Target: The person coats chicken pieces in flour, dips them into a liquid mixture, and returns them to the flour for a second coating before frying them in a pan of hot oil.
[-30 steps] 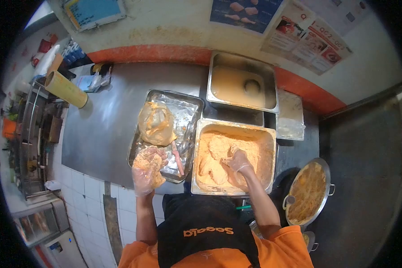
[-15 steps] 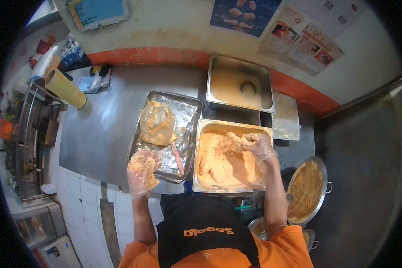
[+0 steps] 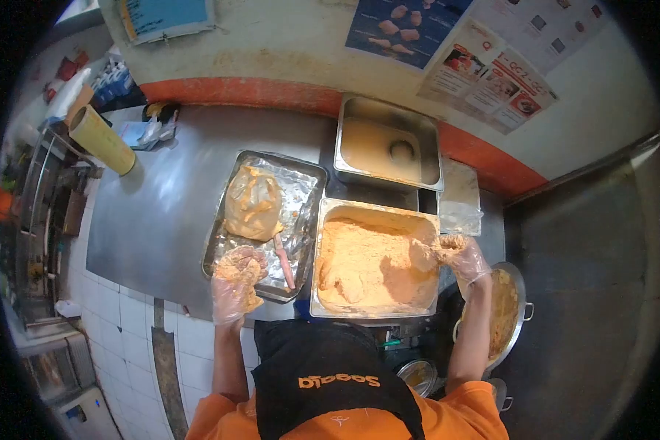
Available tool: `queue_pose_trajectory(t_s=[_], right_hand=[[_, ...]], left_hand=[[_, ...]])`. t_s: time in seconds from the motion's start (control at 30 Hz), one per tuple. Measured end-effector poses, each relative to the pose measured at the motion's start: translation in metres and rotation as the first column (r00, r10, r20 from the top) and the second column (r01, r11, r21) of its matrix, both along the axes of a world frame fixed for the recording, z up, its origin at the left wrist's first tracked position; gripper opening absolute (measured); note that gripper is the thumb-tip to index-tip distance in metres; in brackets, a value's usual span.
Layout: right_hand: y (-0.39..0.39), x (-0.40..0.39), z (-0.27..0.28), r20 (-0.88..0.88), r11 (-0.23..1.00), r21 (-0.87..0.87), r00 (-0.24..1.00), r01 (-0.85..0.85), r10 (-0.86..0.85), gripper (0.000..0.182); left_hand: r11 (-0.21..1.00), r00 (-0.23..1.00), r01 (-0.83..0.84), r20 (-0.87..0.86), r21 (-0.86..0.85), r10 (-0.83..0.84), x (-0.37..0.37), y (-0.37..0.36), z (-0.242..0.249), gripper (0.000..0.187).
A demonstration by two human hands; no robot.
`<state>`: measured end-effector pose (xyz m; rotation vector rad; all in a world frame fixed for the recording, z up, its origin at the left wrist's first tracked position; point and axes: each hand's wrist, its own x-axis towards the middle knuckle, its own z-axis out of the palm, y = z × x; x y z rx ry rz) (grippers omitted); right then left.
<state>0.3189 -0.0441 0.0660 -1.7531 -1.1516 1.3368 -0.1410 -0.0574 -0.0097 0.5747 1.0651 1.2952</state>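
My left hand (image 3: 227,304), in a clear plastic glove, is closed around a flour-coated piece of chicken (image 3: 240,280) beside the lower left corner of a metal tray (image 3: 297,187). On that tray lie a plastic bag with pale contents (image 3: 253,202) and a pink-handled knife (image 3: 284,262). My right hand (image 3: 471,265), also gloved, grips another coated chicken piece (image 3: 449,246) just past the right rim of a steel pan (image 3: 374,316). Orange-tinted flour (image 3: 359,249) fills the pan, with a coated lump half buried in it.
Behind the flour pan stands a deep steel pan of cloudy liquid (image 3: 370,143) with a round object in it. A wide two-handled pot (image 3: 517,330) is low at the right, near my right forearm. A yellow roll (image 3: 103,139) stands at the left.
My right hand has lifted out of the flour and moved right, over the pan's edge, with the coated chicken piece. The left hand has stayed nearly still.
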Motion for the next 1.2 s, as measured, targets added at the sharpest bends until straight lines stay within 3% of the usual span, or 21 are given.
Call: queue_pose_trajectory(t_s=[0.1, 0.23, 0.33, 0.4, 0.43, 0.5, 0.53, 0.57, 0.63, 0.67, 0.73, 0.77, 0.87, 0.93, 1.0, 1.07, 1.1, 1.2], right_hand=[[0.000, 0.009, -0.013, 0.081, 0.999, -0.024, 0.996, -0.042, 0.044, 0.016], [-0.017, 0.024, -0.024, 0.047, 0.999, 0.050, 0.999, 0.008, -0.010, 0.014], [-0.048, 0.023, -0.016, -0.260, 0.948, 0.191, 0.945, 0.253, -0.200, 0.016], [-0.071, 0.019, 0.023, -0.106, 0.940, 0.092, 0.942, 0.327, -0.317, 0.020], [-0.099, 0.065, -0.034, -0.232, 0.917, 0.094, 0.904, 0.387, -0.358, 0.022], [-0.162, 0.091, -0.044, -0.354, 0.845, 0.213, 0.845, 0.490, -0.401, 0.025], [-0.180, 0.062, 0.015, -0.346, 0.795, 0.321, 0.845, 0.515, -0.408, 0.027], [-0.205, 0.056, 0.024, -0.409, 0.669, 0.339, 0.744, 0.662, -0.529, 0.028], [-0.260, 0.064, 0.039, -0.189, 0.583, 0.224, 0.622, 0.781, -0.760, 0.027], [-0.289, 0.070, 0.041, -0.071, 0.533, 0.165, 0.549, 0.830, -0.833, 0.026], [-0.372, 0.104, 0.007, -0.056, 0.434, 0.235, 0.457, 0.870, -0.887, 0.027], [-0.407, 0.110, 0.003, -0.007, 0.374, 0.217, 0.385, 0.902, -0.923, 0.026], [-0.495, 0.129, -0.006, 0.284, 0.219, 0.159, 0.168, 0.963, -0.944, 0.024], [-0.570, 0.147, -0.054, 0.322, 0.091, 0.265, 0.001, 0.960, -0.947, 0.020], [-0.672, 0.191, -0.139, 0.713, -0.054, 0.103, -0.111, 0.993, -0.692, 0.017], [-0.745, 0.219, -0.200, 0.888, -0.058, 0.038, -0.060, 0.998, -0.456, 0.011], [-0.760, 0.224, -0.214, 0.946, -0.066, 0.014, -0.035, 0.998, -0.323, 0.010], [-0.744, 0.223, -0.230, 0.931, 0.010, 0.201, -0.188, 0.980, -0.313, 0.017]], left_hand=[[1.000, 1.000, 0.015, 0.010, -0.009, -0.015, 0.004, 0.002, 0.003, 0.035], [0.999, 0.998, 0.049, -0.027, -0.007, -0.049, 0.014, 0.009, 0.014, 0.034], [0.990, 0.981, 0.138, -0.144, 0.036, -0.131, 0.025, 0.015, 0.018, 0.032], [0.973, 0.905, 0.226, -0.362, -0.037, -0.224, 0.043, 0.021, 0.051, 0.033], [0.962, 0.912, 0.271, -0.332, 0.045, -0.241, 0.054, 0.017, 0.053, 0.034], [0.928, 0.879, 0.361, -0.367, 0.093, -0.305, 0.065, 0.014, 0.053, 0.037], [0.905, 0.848, 0.416, -0.396, 0.087, -0.351, 0.068, 0.020, 0.043, 0.034], [0.879, 0.815, 0.469, -0.425, 0.082, -0.395, 0.070, 0.026, 0.032, 0.030], [0.822, 0.781, 0.558, -0.404, 0.109, -0.476, 0.075, 0.038, 0.012, 0.018], [0.809, 0.775, 0.584, -0.344, 0.069, -0.530, 0.085, 0.044, 0.015, 0.023], [0.792, 0.770, 0.611, -0.219, -0.017, -0.599, 0.099, 0.048, 0.025, 0.038], [0.767, 0.751, 0.640, -0.240, 0.037, -0.615, 0.098, 0.058, 0.008, 0.035], [0.806, 0.635, 0.583, -0.562, -0.102, -0.530, 0.132, 0.050, 0.021, 0.033], [0.728, 0.578, 0.675, -0.528, -0.120, -0.622, 0.144, 0.059, 0.012, 0.033], [0.685, 0.526, 0.718, -0.545, -0.126, -0.652, 0.161, 0.059, 0.011, 0.033], [0.693, 0.488, 0.709, -0.618, -0.131, -0.616, 0.173, 0.050, 0.014, 0.033], [0.580, 0.363, 0.814, -0.782, 0.002, -0.507, 0.171, 0.056, 0.001, 0.039], [0.385, -0.008, 0.922, -0.998, -0.032, -0.064, 0.184, 0.050, 0.005, 0.047]])
